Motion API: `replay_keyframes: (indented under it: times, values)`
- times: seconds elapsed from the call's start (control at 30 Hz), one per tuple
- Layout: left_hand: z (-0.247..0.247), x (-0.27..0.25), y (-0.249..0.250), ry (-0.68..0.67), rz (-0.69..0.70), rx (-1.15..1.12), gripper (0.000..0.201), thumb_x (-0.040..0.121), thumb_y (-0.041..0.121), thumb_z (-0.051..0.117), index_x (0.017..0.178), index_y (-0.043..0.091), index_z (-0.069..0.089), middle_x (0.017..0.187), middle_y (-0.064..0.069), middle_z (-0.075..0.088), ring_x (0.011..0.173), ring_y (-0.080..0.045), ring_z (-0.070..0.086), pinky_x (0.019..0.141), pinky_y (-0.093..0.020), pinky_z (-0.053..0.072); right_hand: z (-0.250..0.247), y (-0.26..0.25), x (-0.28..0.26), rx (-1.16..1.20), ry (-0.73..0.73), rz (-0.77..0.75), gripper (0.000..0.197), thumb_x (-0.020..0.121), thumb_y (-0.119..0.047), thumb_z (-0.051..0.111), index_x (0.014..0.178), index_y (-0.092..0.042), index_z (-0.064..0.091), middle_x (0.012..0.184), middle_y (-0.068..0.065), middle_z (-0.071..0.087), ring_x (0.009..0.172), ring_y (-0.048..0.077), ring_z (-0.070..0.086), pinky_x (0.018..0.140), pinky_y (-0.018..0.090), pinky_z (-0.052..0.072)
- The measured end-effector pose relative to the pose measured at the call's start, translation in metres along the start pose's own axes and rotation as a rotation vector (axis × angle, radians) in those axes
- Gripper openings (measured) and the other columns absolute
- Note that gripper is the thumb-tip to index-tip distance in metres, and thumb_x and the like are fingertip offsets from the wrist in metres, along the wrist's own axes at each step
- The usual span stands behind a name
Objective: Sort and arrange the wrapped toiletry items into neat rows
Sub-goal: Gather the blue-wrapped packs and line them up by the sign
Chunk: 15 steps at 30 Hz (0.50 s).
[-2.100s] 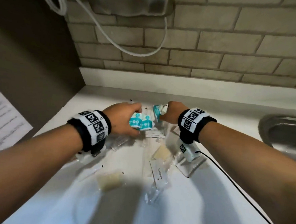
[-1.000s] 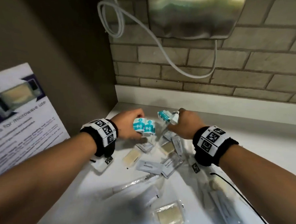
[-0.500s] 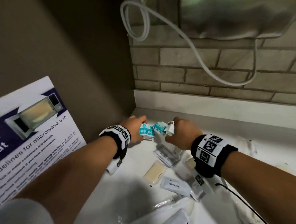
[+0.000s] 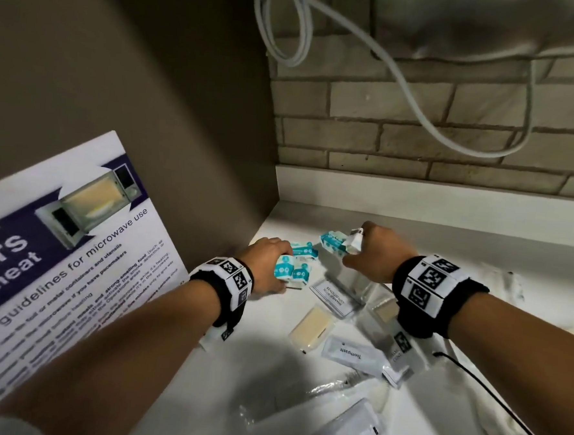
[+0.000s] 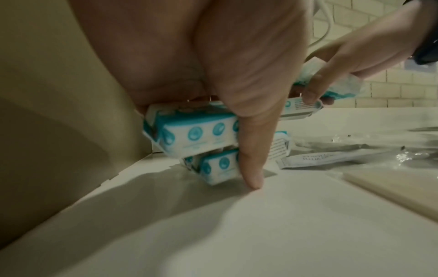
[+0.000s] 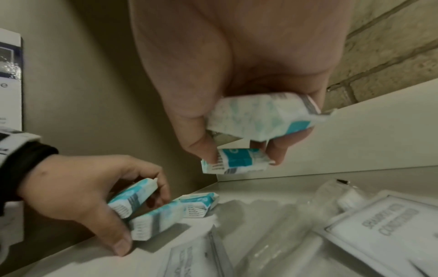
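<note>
Several clear-wrapped packets [image 4: 350, 423] lie blurred on the white counter [image 4: 236, 365] nearest the person, below both forearms. Just short of the right wrist sits a white sachet printed "Toothpaste" [image 4: 351, 350], and to its left, between the two arms, a pale yellow soap bar [image 4: 311, 323] in clear wrap. Slightly farther, under the right hand, lies a flat white sachet with dark lettering [image 4: 333, 295].

The left hand [image 4: 267, 266] is curled around a bunch of small teal-and-white wrapped packs [image 4: 291, 268]; the left wrist view shows two of them stacked between thumb and fingers, the lower one close to the counter, with the thumb tip touching the surface. One more teal pack [image 6: 199, 204] rests on the counter just beyond that hand's fingers.

The right hand [image 4: 377, 253], raised above the counter and close to the left but not touching it, pinches two more teal-and-white packs [image 6: 258, 131], one in the palm and one at the fingertips.

Left of the left arm stands a brown panel with a microwave guideline poster [image 4: 59, 237]. Beyond both hands rise a white backsplash, a brick-tile wall [image 4: 384, 139] and a looped white cable [image 4: 405, 80].
</note>
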State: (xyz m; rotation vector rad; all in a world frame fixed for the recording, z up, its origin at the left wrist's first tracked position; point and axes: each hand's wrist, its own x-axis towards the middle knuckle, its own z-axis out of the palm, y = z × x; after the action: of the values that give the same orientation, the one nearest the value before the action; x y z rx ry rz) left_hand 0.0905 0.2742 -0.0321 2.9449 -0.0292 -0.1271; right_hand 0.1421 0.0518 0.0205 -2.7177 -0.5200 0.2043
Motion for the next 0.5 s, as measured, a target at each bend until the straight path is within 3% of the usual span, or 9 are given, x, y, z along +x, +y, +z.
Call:
replay_keyframes:
  times: [0.13,0.3,0.4,0.5]
  values:
    - [-0.004,0.003,0.007,0.009,-0.044,-0.062,0.058,0.059,0.028,0.088,0.095,0.027,0.042,0.099,0.007,0.048,0.097,-0.016,0.05,0.08,-0.031,0.049,-0.002,-0.002,-0.005,-0.004,0.012,-0.018,0.05,0.081,-0.039,0.066,0.119,-0.011,0.049,0.099,0.008,0.06,0.082,0.024,0.05,0.068,0.029,0.041]
    - [-0.006,-0.015,0.01,-0.031,-0.031,-0.147,0.057,0.057,0.022,0.079,0.095,0.022,0.036,0.09,0.013,0.037,0.092,-0.016,0.041,0.066,-0.026,0.042,-0.003,-0.002,-0.011,-0.014,0.012,-0.039,0.052,0.081,-0.04,0.066,0.121,-0.012,0.049,0.089,0.002,0.053,0.08,0.023,0.053,0.065,0.028,0.04]
    - [-0.005,-0.026,0.011,-0.063,-0.01,-0.221,0.057,0.061,0.019,0.079,0.094,0.022,0.032,0.093,0.009,0.042,0.09,-0.015,0.044,0.06,-0.021,0.038,-0.003,-0.002,-0.015,-0.024,0.016,-0.053,0.052,0.081,-0.04,0.066,0.122,-0.012,0.049,0.088,0.002,0.052,0.079,0.024,0.052,0.066,0.028,0.039]
    - [-0.003,-0.035,0.007,-0.169,0.017,-0.262,0.056,0.066,0.02,0.077,0.094,0.024,0.03,0.098,0.002,0.052,0.086,-0.013,0.052,0.068,-0.025,0.046,-0.004,-0.003,-0.02,-0.011,0.015,-0.057,0.051,0.081,-0.04,0.066,0.121,-0.013,0.049,0.088,0.001,0.052,0.079,0.024,0.051,0.066,0.028,0.038]
